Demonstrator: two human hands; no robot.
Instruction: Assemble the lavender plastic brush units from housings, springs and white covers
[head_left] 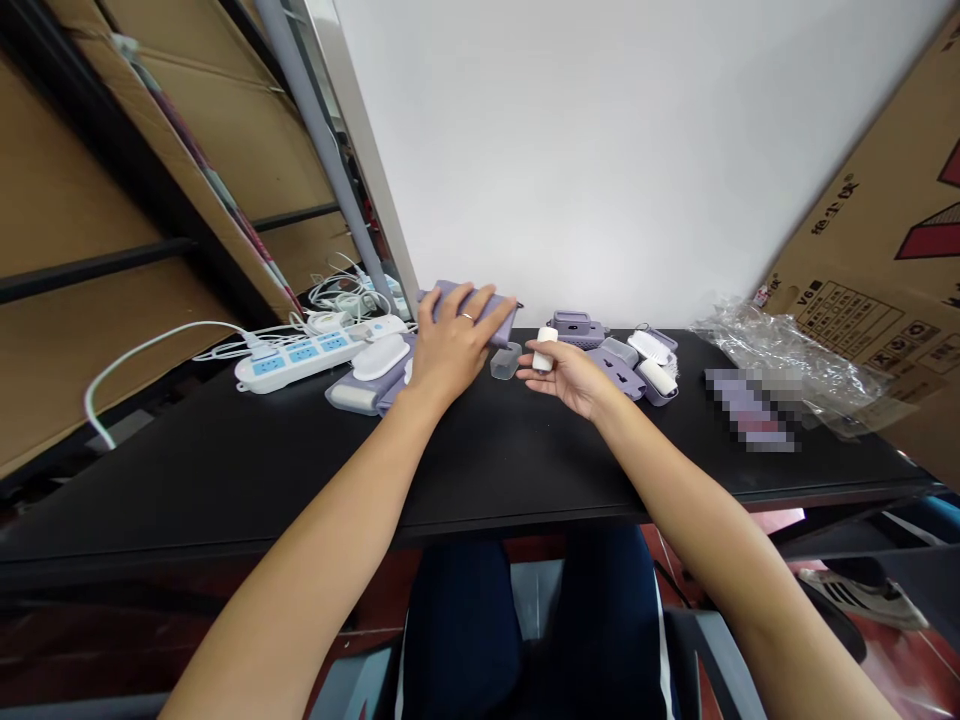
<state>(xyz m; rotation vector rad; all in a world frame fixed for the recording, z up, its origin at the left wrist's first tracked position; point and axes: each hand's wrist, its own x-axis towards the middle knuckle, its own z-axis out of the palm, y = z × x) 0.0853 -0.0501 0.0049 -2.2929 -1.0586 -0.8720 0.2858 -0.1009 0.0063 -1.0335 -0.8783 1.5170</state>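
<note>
My left hand [459, 340] is over a lavender case-like piece [504, 322] at the back of the black table, with its fingers spread across the top and gripping it. Between the thumb and fingers of my right hand [574, 378] is a small white block [546, 350], held upright. A clear plastic cover [505, 362] lies on the table between both hands. Left of my left hand, a white oval piece [380, 357] rests on lavender parts [352, 392]. To the right of my right hand, lavender cases [619, 372] sit with a white cylinder-like piece [657, 378] and a coiled white cable [651, 347].
A white power strip [319, 352] with plugs and tangled cables stands at the left. Crumpled clear plastic [795, 350] and a blurred-out lavender item [750, 410] lie at the right, beside a large cardboard box [862, 270]. A white panel [600, 150] rises behind the table [525, 460].
</note>
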